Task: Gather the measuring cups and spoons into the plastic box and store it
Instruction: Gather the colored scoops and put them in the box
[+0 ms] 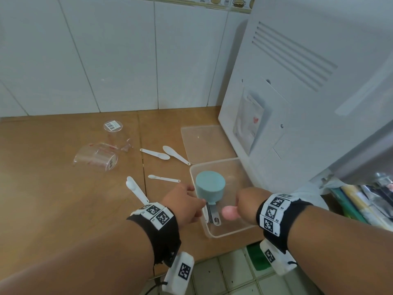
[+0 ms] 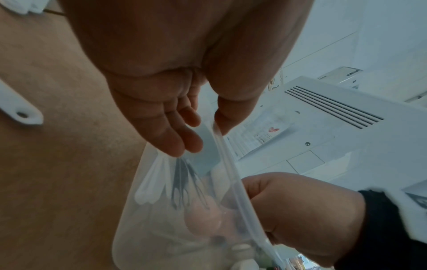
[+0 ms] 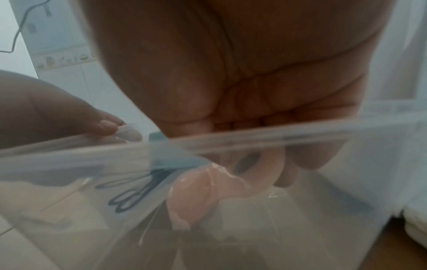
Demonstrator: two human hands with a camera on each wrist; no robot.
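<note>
The clear plastic box [image 1: 214,161] stands at the counter's front edge. Inside it a blue measuring cup [image 1: 210,185] lies upside down on metal handles [image 1: 213,216]. My left hand [image 1: 196,195] pinches the box's left wall [image 2: 150,228], thumb inside and fingers outside. My right hand [image 1: 239,206] reaches into the box, its fingers [image 3: 307,157] curled round the ring handle of a pink measuring cup [image 1: 229,213] [image 3: 191,197]. Several white spoons [image 1: 155,153] [image 1: 176,153] [image 1: 163,178] [image 1: 136,189] and two clear measuring cups [image 1: 96,157] [image 1: 113,133] lie on the counter to the left.
The box's clear lid [image 1: 206,141] lies flat behind the box. A tall white appliance [image 1: 297,92] stands right against the box's right side. White tiled wall closes the back. The wooden counter [image 1: 53,199] ends just below the box, above a tiled floor [image 1: 234,273].
</note>
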